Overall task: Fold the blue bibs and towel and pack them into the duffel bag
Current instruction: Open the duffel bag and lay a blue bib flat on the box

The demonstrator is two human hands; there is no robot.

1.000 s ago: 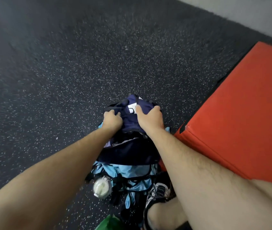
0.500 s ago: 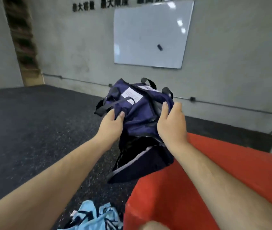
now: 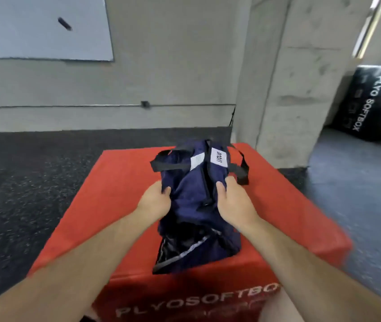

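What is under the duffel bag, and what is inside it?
The duffel bag rests on the red box, gripped at its sides by the left hand and right hand. Its near end gapes onto dark lining; any contents are hidden.

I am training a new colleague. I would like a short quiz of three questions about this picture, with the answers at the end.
1. True or false: the navy-blue fabric duffel bag is on top of the red padded box.
2. Of the left hand and the right hand, which holds the bag? A) left only B) right only C) both
3. Fill in: on the grey wall, at the upper left, hangs a flat white ____.

Key: 1 true; 2 C; 3 whiteboard.
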